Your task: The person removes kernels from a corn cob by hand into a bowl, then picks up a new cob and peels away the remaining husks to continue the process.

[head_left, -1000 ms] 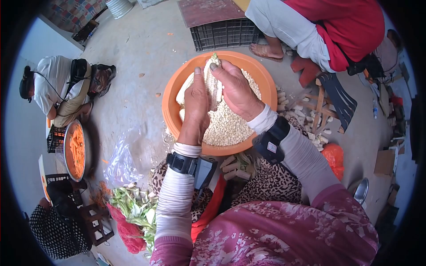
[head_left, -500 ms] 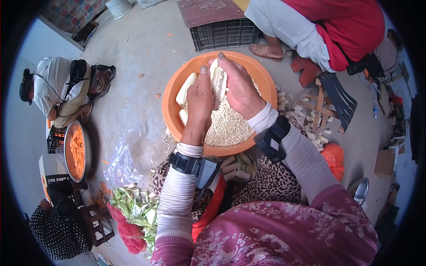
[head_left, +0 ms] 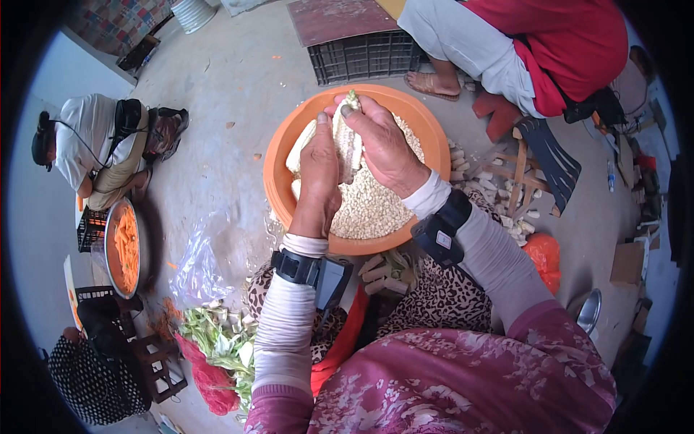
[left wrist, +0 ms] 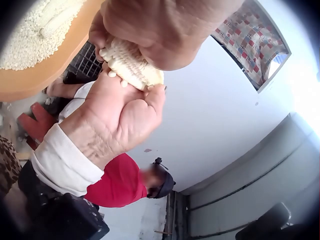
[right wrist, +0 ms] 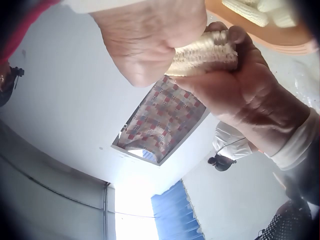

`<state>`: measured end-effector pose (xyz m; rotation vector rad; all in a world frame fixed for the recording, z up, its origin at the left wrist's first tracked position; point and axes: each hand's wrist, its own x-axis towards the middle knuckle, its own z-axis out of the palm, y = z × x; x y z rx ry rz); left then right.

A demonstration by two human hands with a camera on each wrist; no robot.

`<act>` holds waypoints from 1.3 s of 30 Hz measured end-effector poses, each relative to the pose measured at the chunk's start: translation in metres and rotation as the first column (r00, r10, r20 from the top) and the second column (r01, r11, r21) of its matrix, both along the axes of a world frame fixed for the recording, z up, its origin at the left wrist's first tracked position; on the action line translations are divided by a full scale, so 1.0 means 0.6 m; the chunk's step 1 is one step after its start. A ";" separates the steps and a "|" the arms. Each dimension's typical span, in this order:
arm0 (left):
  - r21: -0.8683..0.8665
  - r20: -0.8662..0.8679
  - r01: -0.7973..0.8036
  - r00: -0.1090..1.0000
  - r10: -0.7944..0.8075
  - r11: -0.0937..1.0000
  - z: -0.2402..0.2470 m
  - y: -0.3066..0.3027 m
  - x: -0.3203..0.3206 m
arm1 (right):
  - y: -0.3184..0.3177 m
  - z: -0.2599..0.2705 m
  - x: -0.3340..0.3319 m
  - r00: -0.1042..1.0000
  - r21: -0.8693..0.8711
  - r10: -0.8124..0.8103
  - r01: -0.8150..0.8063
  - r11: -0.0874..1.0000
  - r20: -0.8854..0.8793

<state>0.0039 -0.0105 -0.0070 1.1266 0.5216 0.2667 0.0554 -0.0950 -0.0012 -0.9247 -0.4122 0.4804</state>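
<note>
Both hands hold a pale corn cob (head_left: 348, 148) over an orange basin (head_left: 277, 189). My left hand (head_left: 318, 163) grips its left side, thumb along the cob. Curled round the right side is my right hand (head_left: 385, 148), its thumb pressing near the green-tipped far end. Bare patches show where kernels are gone, and a few loose kernels (left wrist: 117, 79) sit at the right palm in the left wrist view. Shelled kernels (head_left: 372, 206) fill much of the basin. Another whole cob (head_left: 299, 148) lies inside by its left wall, partly hidden by my left hand.
Bare cobs (head_left: 506, 206) lie scattered right of the basin by a low stool (head_left: 546, 166). Left are a plastic bag (head_left: 199, 260), husks (head_left: 224, 340) and a bowl of orange strips (head_left: 126, 246). A black crate (head_left: 365, 58) stands beyond. Other people sit around.
Over the last half second the held cob's tip has shifted up and left, showing its green end. My right thumb has slid down onto the cob; my left hand has moved slightly left.
</note>
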 end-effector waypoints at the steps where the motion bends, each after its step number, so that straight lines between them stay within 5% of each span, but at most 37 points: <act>1: -0.002 -0.023 0.026 0.999 -0.026 1.000 0.001 0.001 -0.002 | 0.001 -0.001 0.001 1.000 -0.012 0.000 0.000 1.000 0.031; 9: -0.015 -0.033 0.069 0.997 -0.069 0.998 0.010 0.000 -0.001 | -0.007 -0.006 0.023 0.993 0.011 0.099 -0.098 0.995 -0.070; 11: -0.016 -0.009 0.085 0.996 -0.085 0.996 0.002 0.003 0.003 | -0.007 -0.021 0.034 0.971 0.166 0.160 -0.131 0.977 -0.177; 24: -0.038 -0.052 0.109 0.992 -0.111 0.993 0.002 0.002 -0.003 | -0.006 -0.020 0.034 0.965 0.066 0.177 -0.168 0.984 -0.195; 27: 0.085 -0.115 0.111 0.988 -0.101 0.990 0.001 0.003 -0.003 | -0.002 -0.005 0.020 0.993 0.046 0.047 -0.042 0.998 -0.113; 33: -0.029 -0.134 0.129 0.982 -0.132 0.991 -0.001 0.003 0.002 | -0.002 -0.015 0.025 0.990 0.046 0.054 -0.049 0.998 -0.131; 39: -0.045 -0.094 0.086 0.992 -0.089 0.995 0.006 -0.002 0.005 | -0.004 -0.022 0.036 0.949 0.123 0.103 -0.069 0.990 -0.298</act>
